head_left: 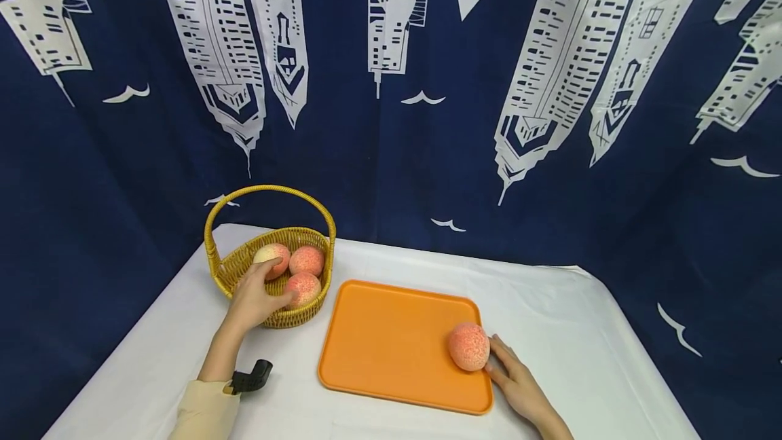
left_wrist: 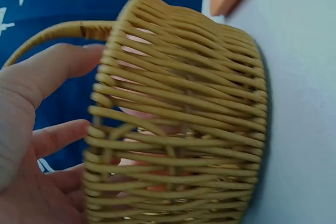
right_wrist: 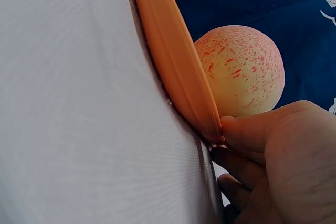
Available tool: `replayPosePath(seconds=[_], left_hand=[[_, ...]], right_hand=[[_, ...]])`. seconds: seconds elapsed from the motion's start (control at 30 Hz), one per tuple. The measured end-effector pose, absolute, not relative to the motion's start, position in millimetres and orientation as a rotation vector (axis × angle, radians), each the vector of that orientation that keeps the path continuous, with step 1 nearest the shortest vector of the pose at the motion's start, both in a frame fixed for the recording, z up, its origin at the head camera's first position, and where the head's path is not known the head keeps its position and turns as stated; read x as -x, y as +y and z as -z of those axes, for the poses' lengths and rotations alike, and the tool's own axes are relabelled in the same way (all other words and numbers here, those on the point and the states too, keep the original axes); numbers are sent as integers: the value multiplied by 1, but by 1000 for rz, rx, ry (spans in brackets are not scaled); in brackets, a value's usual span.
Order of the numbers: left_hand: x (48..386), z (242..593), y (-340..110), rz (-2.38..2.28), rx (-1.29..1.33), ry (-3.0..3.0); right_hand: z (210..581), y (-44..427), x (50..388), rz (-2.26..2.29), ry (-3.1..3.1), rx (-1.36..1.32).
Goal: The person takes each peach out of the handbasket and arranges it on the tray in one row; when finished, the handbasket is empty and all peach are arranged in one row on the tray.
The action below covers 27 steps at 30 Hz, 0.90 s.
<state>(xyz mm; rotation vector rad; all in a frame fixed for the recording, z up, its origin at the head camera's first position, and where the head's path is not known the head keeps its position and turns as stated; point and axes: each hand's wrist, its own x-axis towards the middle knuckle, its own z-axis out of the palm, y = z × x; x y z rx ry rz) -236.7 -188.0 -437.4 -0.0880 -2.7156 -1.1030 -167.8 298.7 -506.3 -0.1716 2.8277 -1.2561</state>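
Observation:
A wicker basket (head_left: 299,316) with a tall arched handle holds three pink-and-yellow peaches; one is the front peach (head_left: 305,286). My left hand (head_left: 252,297) reaches over the basket's rim with thumb and fingers spread. Its fingertips are at the left peach (head_left: 280,255) and its thumb is by the front one. In the left wrist view, the basket's woven wall (left_wrist: 184,119) hides the fingertips. Another peach (head_left: 469,346) sits on the right side of an orange tray (head_left: 391,338). My right hand (head_left: 519,386) pinches the tray's right edge beside that peach, thumb on the rim, fingers below it.
A white cloth (head_left: 537,311) covers the table under the basket and tray. Behind it hangs a dark blue curtain (head_left: 391,155) printed with white buildings and birds. A black wrist strap mount (head_left: 252,377) sits on my left wrist.

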Motion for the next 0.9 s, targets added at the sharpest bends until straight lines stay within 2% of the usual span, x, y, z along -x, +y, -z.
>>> replayPosePath(seconds=[0.3, 0.63, 0.9], left_hand=[[243, 452, -188, 923, 138, -2779], [246, 453, -184, 833, 55, -2884], [248, 451, -182, 878, 91, -2908]], right_hand=[[507, 298, 168, 1253, 2838, 170], [507, 299, 169, 1247, 2835, 167], [508, 298, 168, 1257, 2845, 185]])
